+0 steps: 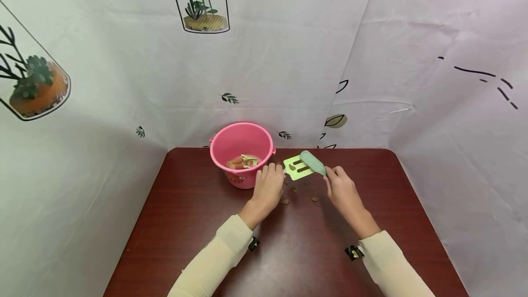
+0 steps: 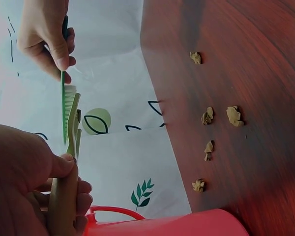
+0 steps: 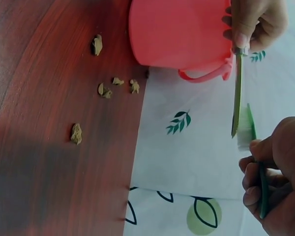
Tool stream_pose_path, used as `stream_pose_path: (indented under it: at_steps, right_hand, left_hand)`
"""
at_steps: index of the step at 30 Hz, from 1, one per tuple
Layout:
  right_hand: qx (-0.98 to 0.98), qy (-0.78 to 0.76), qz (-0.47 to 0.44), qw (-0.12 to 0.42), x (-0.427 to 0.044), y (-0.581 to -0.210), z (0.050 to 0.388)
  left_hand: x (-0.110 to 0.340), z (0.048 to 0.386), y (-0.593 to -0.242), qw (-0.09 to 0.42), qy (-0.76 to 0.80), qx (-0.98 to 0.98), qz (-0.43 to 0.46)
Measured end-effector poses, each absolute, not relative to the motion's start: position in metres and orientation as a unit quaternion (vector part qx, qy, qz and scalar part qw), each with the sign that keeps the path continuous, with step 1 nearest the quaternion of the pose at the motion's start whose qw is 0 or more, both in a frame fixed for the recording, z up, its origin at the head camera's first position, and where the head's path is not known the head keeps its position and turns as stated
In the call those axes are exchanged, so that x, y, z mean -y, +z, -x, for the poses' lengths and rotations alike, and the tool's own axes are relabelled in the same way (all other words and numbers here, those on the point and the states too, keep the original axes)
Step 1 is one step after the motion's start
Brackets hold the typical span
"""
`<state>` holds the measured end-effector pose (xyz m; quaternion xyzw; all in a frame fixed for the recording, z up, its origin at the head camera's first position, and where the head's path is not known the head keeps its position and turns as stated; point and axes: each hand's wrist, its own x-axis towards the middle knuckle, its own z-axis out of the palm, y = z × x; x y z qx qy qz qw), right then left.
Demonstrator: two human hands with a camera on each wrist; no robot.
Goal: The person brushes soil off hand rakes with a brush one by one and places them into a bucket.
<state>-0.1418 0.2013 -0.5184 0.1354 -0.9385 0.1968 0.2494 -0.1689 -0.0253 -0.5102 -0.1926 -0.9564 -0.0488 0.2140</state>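
Note:
In the head view my left hand (image 1: 269, 188) grips the wooden handle (image 2: 64, 204) of a light-green slotted spade (image 1: 294, 176). The blade is held above the table, pointing right. My right hand (image 1: 343, 191) holds a green brush (image 1: 314, 163) by its handle, with the brush head over the blade. White bristles (image 3: 244, 132) face the blade and appear to touch it in the wrist views. A small brown piece shows at the blade's slots. Below lie several crumpled brown pieces, one of them a brown lump (image 2: 234, 116), on the table.
A pink bucket (image 1: 218, 162) stands at the back of the dark red table (image 1: 185, 223), left of my hands. Inside are tools with wooden handles (image 1: 236, 165) and light-green heads. A white printed cloth (image 1: 288, 58) hangs behind and along both sides.

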Motion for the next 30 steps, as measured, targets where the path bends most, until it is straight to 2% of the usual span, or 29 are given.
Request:
stream_pose_path:
  at_steps: [10, 18, 30]
  right_hand:
    - [0.933, 0.203, -0.119, 0.273, -0.216, -0.523, 0.148]
    - [0.939, 0.213, -0.09, 0.255, -0.231, -0.526, 0.151]
    - [0.925, 0.249, -0.136, 0.252, -0.217, -0.518, 0.142]
  left_hand:
    - [0.03, 0.167, -0.514, 0.224, -0.043, 0.954, 0.196]
    - [0.033, 0.169, -0.515, 0.235, -0.038, 0.951, 0.198]
    - [0.03, 0.17, -0.514, 0.215, -0.055, 0.954, 0.203]
